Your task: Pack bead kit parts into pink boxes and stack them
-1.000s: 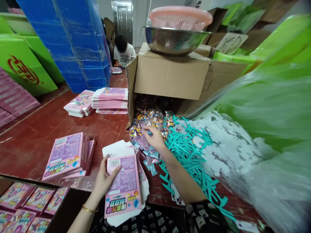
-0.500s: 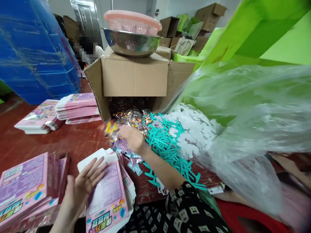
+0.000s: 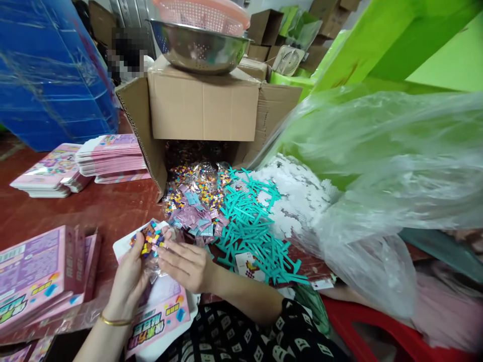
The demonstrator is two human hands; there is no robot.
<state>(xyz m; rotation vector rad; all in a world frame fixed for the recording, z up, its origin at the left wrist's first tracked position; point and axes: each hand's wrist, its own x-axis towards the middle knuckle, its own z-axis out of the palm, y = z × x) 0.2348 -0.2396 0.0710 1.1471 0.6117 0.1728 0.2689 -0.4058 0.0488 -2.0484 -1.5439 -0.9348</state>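
Note:
Between my two hands, over a stack of flat pink and purple boxes (image 3: 171, 309), is a clear plastic bag of small colourful blocks (image 3: 153, 240). My left hand (image 3: 128, 275) grips the bag from its left side, thumb on top. My right hand (image 3: 188, 264) presses its extended fingers against the bag's right side. Beyond my hands are a heap of small pink and blue packets (image 3: 192, 213), more bags of tiny coloured pieces (image 3: 206, 183), and a pile of turquoise plastic sticks (image 3: 249, 226).
An open cardboard box (image 3: 204, 110) lies behind the bags, with a metal colander (image 3: 204, 50) and a pink basket (image 3: 204, 17) on it. Pink boxes (image 3: 33, 276) are stacked at left. White pegged plates (image 3: 298, 191) and plastic sheeting (image 3: 370, 201) are at right.
My right hand has come back from the heap toward me with the bag of blocks. My left hand, open and bare before, now grips the bag too. The view has shifted slightly.

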